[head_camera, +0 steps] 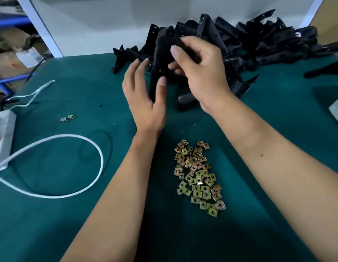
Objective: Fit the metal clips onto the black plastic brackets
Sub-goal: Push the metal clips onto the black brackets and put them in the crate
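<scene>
Black bracket (162, 59) upright — right hand (200, 72) grips top; left hand (145, 93) relaxed, thumb touching its edge.

Small square brass-yellow metal clips (199, 178) look shiny and plated. Piled black plastic brackets (245, 44) have a dull sheen. Teal cloth-covered counter (70, 224) is matt. White cord (70, 137) looks smooth.

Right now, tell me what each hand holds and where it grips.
The right hand grips a black bracket near its upper end. The left hand holds nothing, its thumb resting against the bracket's lower part.
</scene>
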{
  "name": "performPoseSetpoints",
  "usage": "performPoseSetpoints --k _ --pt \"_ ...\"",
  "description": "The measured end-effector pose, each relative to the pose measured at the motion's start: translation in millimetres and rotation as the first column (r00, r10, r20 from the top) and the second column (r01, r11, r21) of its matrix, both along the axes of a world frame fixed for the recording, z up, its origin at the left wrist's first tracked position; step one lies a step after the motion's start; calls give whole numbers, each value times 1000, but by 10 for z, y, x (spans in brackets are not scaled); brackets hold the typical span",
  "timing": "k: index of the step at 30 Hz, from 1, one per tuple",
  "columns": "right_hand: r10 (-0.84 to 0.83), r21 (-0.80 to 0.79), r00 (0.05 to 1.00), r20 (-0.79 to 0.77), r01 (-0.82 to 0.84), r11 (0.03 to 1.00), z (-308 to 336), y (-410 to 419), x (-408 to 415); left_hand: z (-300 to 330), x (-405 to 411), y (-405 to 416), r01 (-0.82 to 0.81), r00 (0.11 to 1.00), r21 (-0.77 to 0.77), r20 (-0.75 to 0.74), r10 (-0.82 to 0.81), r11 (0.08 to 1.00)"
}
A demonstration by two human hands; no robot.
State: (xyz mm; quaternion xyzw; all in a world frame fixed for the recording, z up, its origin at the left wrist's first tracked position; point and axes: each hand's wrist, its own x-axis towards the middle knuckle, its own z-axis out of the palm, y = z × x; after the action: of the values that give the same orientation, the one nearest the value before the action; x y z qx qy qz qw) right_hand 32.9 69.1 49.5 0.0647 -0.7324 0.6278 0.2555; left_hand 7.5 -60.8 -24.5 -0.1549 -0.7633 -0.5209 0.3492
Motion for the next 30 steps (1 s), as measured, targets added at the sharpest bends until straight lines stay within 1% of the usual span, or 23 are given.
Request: performPoseSetpoints --k 1,2,3,5,6,7,8,9,10,11,12,13,14,15,16,20,23,25,26,27,28,29,30 --pt "63 -114 996 62 -55 992 -50 -14 83 12 3 9 -17 996 -107 -85 7 994" --pt "99 -185 987 130 -73 980 -109 -17 157 27 5 18 -27 991 -176 -130 4 984" --pt "112 -220 974 196 -67 973 -173 -3 219 45 14 25 -26 992 -216 -128 -2 976" --pt "181 -302 945 272 -94 949 -289 63 320 84 53 23 12 999 -244 -37 -22 970" --pt "238 -367 931 278 -126 922 -336 102 373 100 67 13 43 999 -237 17 -41 971" --pt "254 -378 926 281 -137 916 -382 142 427 119 70 0 70 996 -234 65 -56 970" --pt "198 -288 933 301 -109 951 -431 178 482 139 66 -21 81 992 -254 111 -54 964" --pt "92 -88 943 319 -67 994 -485 220 534 157 52 -48 81 986 -298 162 -33 951" --pt "3 163 951 310 -56 985 -545 263 580 162 32 -83 83 975 -356 224 -1 931" --pt "-25 390 954 299 -98 915 -597 303 614 153 10 -123 101 954 -408 299 29 907" --pt "-2 558 951 309 -180 810 -628 339 644 134 -3 -159 137 925 -446 378 47 885" --pt "41 659 940 339 -268 703 -647 365 662 103 -4 -192 178 896 -471 440 55 864" --pt "73 708 925 374 -336 621 -651 384 667 71 7 -209 204 881 -490 469 60 847" --pt "90 725 910 404 -379 575 -648 394 664 49 24 -214 207 880 -508 470 68 836" --pt "98 723 900 425 -403 562 -640 401 655 37 43 -206 187 889 -524 450 85 831" --pt "114 712 899 422 -407 572 -635 428 636 -8 100 -148 32 945 -633 270 182 774" --pt "101 745 932 349 -342 572 -679 395 647 -58 132 -106 32 953 -686 241 185 727" --pt "87 742 961 263 -258 619 -717 371 649 -63 154 -70 22 950 -692 241 201 722" --pt "79 711 973 215 -212 671 -737 364 648 -67 166 -60 18 948 -690 243 208 723" --pt "71 642 982 178 -170 748 -759 359 641 -73 180 -64 18 946 -686 247 209 727" --pt "57 522 985 162 -135 842 -781 354 636 -80 197 -71 22 946 -679 252 204 734" --pt "43 352 984 175 -103 930 -803 343 632 -86 213 -82 31 946 -666 260 193 746" --pt "38 157 978 205 -71 985 -823 324 626 -88 230 -97 46 946 -641 275 173 766"
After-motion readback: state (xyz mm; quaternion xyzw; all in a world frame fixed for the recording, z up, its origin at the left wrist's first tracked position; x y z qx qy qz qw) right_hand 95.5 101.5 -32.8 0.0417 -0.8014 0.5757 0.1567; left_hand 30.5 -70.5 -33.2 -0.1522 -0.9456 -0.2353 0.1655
